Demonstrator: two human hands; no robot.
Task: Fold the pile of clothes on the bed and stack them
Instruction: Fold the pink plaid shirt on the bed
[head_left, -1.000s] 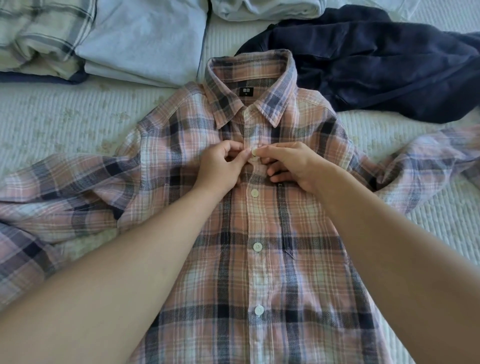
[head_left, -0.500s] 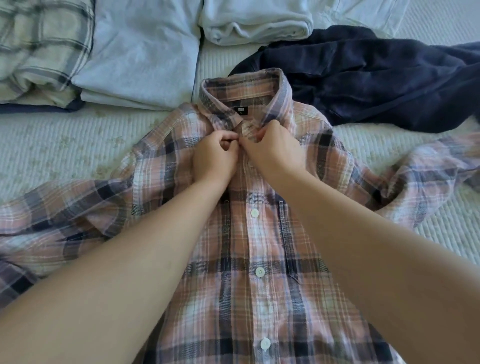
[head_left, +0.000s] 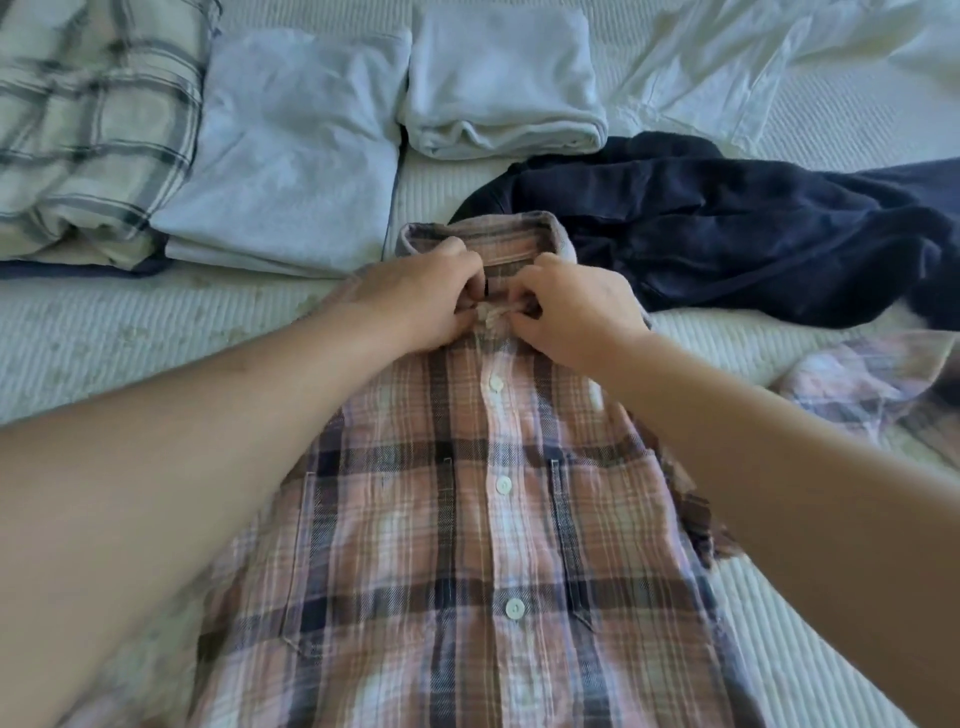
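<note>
at far left a folded cream and grey plaid garment (head_left: 93, 119) sits beside a folded pale blue top (head_left: 291, 150) on the white ribbed bedspread (head_left: 130, 332). the left hand (head_left: 415, 296), fingers curled, pinches the placket just under the collar of the pink and navy plaid button-up shirt (head_left: 467, 545), which lies flat, front up, mid-bed. the right hand (head_left: 576, 312) pinches the opposite edge, the two nearly touching. behind lie a folded white towel (head_left: 498, 83) and a crumpled navy fleece garment (head_left: 753, 234).
</note>
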